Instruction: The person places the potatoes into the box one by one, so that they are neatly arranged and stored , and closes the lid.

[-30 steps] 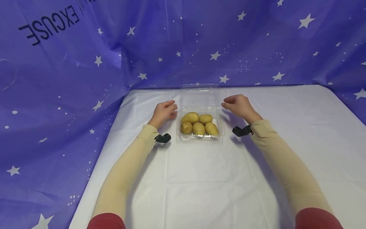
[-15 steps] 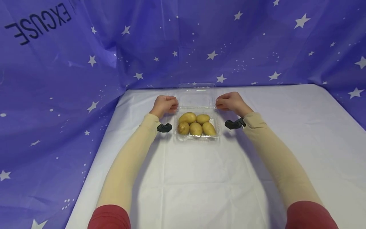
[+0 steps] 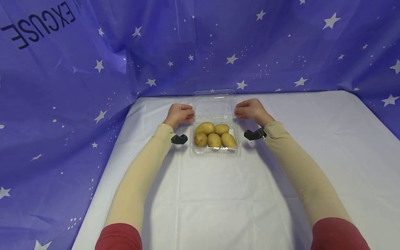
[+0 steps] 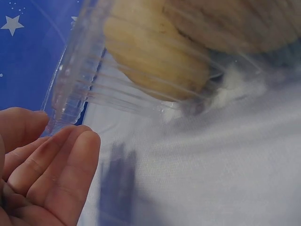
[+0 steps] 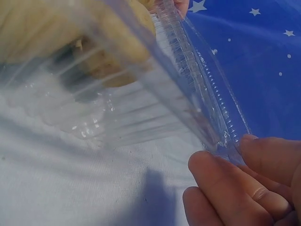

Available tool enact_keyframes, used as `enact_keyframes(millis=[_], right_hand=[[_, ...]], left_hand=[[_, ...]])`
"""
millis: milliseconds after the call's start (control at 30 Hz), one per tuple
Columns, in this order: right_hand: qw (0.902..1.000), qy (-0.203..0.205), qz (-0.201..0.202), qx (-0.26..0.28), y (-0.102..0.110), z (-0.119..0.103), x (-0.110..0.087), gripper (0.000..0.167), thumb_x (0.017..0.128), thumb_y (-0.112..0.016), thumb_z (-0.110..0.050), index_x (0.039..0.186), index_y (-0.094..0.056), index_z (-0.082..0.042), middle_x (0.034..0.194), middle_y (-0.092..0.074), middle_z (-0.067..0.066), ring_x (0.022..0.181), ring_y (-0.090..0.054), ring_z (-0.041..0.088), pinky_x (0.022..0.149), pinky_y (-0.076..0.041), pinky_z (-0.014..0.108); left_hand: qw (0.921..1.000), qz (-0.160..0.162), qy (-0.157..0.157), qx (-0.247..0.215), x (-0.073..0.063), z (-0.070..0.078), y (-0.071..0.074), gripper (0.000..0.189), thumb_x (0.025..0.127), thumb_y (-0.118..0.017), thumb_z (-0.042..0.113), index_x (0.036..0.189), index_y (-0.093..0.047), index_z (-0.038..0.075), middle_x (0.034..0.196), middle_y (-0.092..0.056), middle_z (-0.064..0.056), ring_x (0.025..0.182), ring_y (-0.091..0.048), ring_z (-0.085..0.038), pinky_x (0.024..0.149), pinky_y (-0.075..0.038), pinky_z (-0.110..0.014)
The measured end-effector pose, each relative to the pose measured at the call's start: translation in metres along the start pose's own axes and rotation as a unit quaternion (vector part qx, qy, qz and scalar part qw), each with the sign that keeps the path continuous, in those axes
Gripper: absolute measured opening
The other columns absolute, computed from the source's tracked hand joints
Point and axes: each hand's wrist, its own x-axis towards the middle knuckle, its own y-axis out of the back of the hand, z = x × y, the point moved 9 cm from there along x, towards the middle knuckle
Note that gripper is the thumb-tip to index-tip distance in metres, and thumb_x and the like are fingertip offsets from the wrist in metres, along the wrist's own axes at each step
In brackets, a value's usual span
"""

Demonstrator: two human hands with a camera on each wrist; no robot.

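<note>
A clear plastic clamshell container (image 3: pixel 215 150) stands on the table with its lid (image 3: pixel 214 104) raised at the far side. Several yellow potatoes (image 3: pixel 214 140) lie in its base. At the lid's left edge, close to the hinge, my left hand (image 3: pixel 179 114) pinches the plastic between thumb and fingers. My right hand (image 3: pixel 251 111) pinches the lid's right edge in the same way. In the left wrist view the thumb (image 4: pixel 23 125) meets the rim from above. The right wrist view shows the index finger (image 5: pixel 221 176) under the hinge corner.
A white cloth (image 3: pixel 212 201) covers the table. Behind it and along the left hangs a blue curtain (image 3: pixel 162 41) with white stars. Each wrist carries a black camera mount (image 3: pixel 179 139).
Both hands have come inward from beside the container and taken hold of the lid's side edges. The potatoes have kept their places in the base.
</note>
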Motion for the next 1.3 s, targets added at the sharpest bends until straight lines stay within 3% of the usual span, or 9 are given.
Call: enact_keyframes(millis=[467, 700, 800, 967, 1167, 1300], right_hand=[[0.9999, 0.010, 0.007, 0.002, 0.001, 0.001, 0.004, 0.046, 0.098, -0.063, -0.006, 0.136, -0.052, 0.017, 0.084, -0.074, -0.004, 0.071, -0.070, 0.001, 0.089, -0.064, 0.031], [0.9982, 0.040, 0.025, -0.037, 0.007, -0.006, -0.005, 0.042, 0.097, -0.065, -0.007, 0.133, -0.057, 0.012, 0.114, -0.076, 0.019, 0.072, -0.070, -0.001, 0.095, -0.062, 0.036], [0.9967, 0.051, 0.031, -0.054, 0.009, -0.011, -0.008, 0.041, 0.096, -0.067, -0.009, 0.132, -0.060, 0.011, 0.103, -0.080, 0.008, 0.073, -0.070, -0.002, 0.091, -0.063, 0.031], [0.9933, 0.070, 0.038, -0.083, 0.011, -0.020, -0.015, 0.040, 0.095, -0.069, -0.012, 0.128, -0.064, 0.008, 0.088, -0.078, -0.007, 0.075, -0.070, -0.002, 0.083, -0.063, 0.026], [0.9879, 0.093, 0.041, -0.117, 0.013, -0.028, -0.026, 0.037, 0.094, -0.070, -0.011, 0.127, -0.066, 0.005, 0.110, -0.079, 0.008, 0.077, -0.066, -0.009, 0.080, -0.058, 0.015], [0.9809, 0.118, 0.037, -0.151, 0.013, -0.031, -0.035, 0.035, 0.094, -0.069, -0.007, 0.127, -0.067, 0.004, 0.118, -0.075, 0.018, 0.084, -0.067, -0.007, 0.076, -0.055, 0.009]], left_hand=[[0.9998, -0.003, -0.013, -0.011, -0.003, 0.004, 0.001, 0.041, 0.095, -0.064, 0.002, 0.135, -0.061, -0.006, 0.131, -0.066, -0.028, 0.070, -0.066, -0.006, 0.065, -0.064, -0.020], [0.9996, 0.014, -0.023, 0.005, -0.014, 0.014, 0.006, 0.039, 0.095, -0.066, 0.006, 0.134, -0.065, -0.001, 0.131, -0.068, -0.022, 0.085, -0.070, -0.012, 0.084, -0.066, -0.030], [0.9996, 0.014, -0.025, 0.003, -0.018, 0.017, 0.008, 0.040, 0.095, -0.066, 0.006, 0.135, -0.064, -0.001, 0.132, -0.068, -0.021, 0.090, -0.071, -0.014, 0.085, -0.065, -0.028], [0.9985, 0.016, -0.051, 0.009, -0.024, 0.022, 0.012, 0.039, 0.095, -0.066, 0.008, 0.133, -0.065, -0.002, 0.130, -0.070, -0.020, 0.091, -0.074, -0.013, 0.079, -0.065, -0.023], [0.9942, 0.019, -0.094, 0.049, -0.037, 0.032, 0.015, 0.035, 0.096, -0.065, 0.009, 0.129, -0.068, -0.002, 0.127, -0.071, -0.020, 0.100, -0.074, -0.019, 0.081, -0.065, -0.023], [0.9860, 0.008, -0.135, 0.098, -0.046, 0.040, 0.015, 0.033, 0.096, -0.062, 0.007, 0.128, -0.069, -0.002, 0.126, -0.072, -0.019, 0.109, -0.072, -0.027, 0.084, -0.064, -0.024]])
